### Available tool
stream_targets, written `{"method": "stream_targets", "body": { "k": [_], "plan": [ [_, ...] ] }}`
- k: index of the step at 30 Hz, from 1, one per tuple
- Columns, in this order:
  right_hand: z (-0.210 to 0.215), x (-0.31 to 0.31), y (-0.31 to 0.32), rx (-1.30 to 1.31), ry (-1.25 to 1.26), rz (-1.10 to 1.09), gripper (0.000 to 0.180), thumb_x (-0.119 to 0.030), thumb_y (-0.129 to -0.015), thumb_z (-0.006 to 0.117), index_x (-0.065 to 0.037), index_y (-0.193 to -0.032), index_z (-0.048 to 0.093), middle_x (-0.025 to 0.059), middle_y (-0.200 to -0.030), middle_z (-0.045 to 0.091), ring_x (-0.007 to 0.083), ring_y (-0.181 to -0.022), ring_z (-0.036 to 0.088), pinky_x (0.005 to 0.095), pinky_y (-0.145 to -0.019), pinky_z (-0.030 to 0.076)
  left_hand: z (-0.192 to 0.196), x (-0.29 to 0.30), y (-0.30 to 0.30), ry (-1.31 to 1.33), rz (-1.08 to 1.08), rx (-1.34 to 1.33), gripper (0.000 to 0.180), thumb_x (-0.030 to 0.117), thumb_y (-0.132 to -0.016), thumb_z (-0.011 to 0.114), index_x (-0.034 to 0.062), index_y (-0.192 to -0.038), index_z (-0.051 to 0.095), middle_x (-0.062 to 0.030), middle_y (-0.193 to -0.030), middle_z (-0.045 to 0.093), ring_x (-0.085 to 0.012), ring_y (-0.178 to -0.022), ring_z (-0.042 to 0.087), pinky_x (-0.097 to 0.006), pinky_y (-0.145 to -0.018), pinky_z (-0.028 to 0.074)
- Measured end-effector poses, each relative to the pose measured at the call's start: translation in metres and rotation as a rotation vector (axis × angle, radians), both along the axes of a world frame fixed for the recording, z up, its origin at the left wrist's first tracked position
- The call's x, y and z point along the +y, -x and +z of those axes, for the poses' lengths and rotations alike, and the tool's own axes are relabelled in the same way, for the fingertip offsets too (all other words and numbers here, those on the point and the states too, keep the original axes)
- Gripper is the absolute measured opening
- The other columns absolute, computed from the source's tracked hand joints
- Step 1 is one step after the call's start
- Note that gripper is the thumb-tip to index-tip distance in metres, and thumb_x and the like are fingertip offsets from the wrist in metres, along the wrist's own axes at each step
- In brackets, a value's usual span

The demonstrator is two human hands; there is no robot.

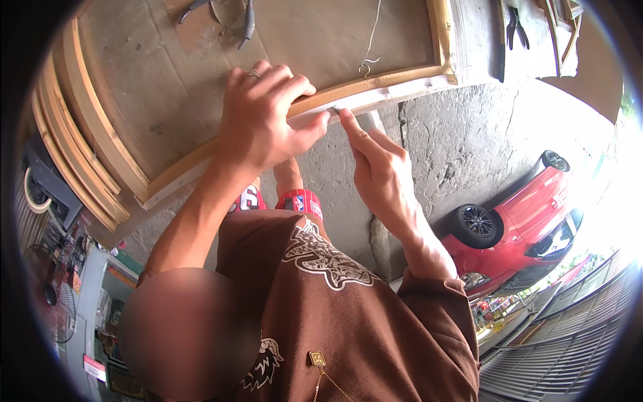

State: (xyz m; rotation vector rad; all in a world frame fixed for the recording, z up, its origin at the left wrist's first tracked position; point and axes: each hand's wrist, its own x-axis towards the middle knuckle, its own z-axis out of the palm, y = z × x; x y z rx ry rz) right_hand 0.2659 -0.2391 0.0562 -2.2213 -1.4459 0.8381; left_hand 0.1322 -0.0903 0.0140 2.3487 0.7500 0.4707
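A wooden frame (395,79) with rounded corners lies on the brown work surface, a white strip (408,90) running along its near side. My left hand (262,114) is closed over that near rail, its fingers on top and its thumb against the white strip. Close to the thumb tip, my right hand (382,161) presses an extended index finger to the strip, the other fingers curled. A tiny grey piece (333,110) shows between the two fingertips, too small to name. Inside the frame is a small wire hook (364,68) with a thin wire.
Pliers (249,27) lie at the far edge, and another dark pair (516,30) sits farther right. More curved wooden frames (63,134) are stacked at the left. Cracked concrete (442,134) lies below. A fan (53,291) stands lower left; a red car (529,214) is parked at right.
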Motion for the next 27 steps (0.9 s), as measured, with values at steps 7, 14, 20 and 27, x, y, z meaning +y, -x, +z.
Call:
{"method": "stream_targets", "body": {
  "k": [7,14,20,27],
  "plan": [
    [0.029,0.024,0.008,-0.078,0.259,-0.009,0.046,0.002,-0.084,0.057,-0.014,-0.127,0.059,0.0128,-0.069,0.052,0.0306,-0.057,0.056,0.0397,-0.056,0.047,-0.003,0.002,0.0,0.032,0.01,0.011,0.026,0.029,-0.065,0.076,0.0111,-0.08,0.065,0.0001,-0.077,0.058,-0.0194,-0.078,0.055,-0.036,-0.071,0.037],
    [0.044,0.048,0.008,-0.175,0.443,0.069,0.042,0.0,-0.083,0.055,-0.011,-0.124,0.06,0.0159,-0.074,0.058,0.036,-0.064,0.061,0.0439,-0.058,0.049,0.002,0.001,0.0,0.156,0.014,0.018,0.022,0.028,-0.07,0.072,0.0094,-0.08,0.065,-0.0017,-0.079,0.058,-0.0205,-0.08,0.056,-0.037,-0.074,0.036],
    [0.049,0.06,0.009,-0.178,0.539,0.149,0.049,-0.004,-0.077,0.055,-0.001,-0.126,0.054,0.0208,-0.086,0.062,0.0372,-0.067,0.064,0.0454,-0.062,0.052,0.0,0.001,0.001,0.167,-0.007,-0.029,0.021,0.027,-0.074,0.068,0.0076,-0.081,0.065,-0.0021,-0.079,0.058,-0.0193,-0.079,0.057,-0.036,-0.075,0.035],
    [0.034,0.052,-0.001,-0.097,0.368,0.08,0.042,-0.005,-0.079,0.056,-0.005,-0.121,0.06,0.017,-0.072,0.061,0.0355,-0.063,0.063,0.044,-0.059,0.051,-0.002,0.0,0.0,0.113,-0.02,-0.012,0.022,0.029,-0.073,0.07,0.0089,-0.08,0.063,-0.0013,-0.081,0.059,-0.0183,-0.077,0.057,-0.036,-0.073,0.036]
  ]
}}
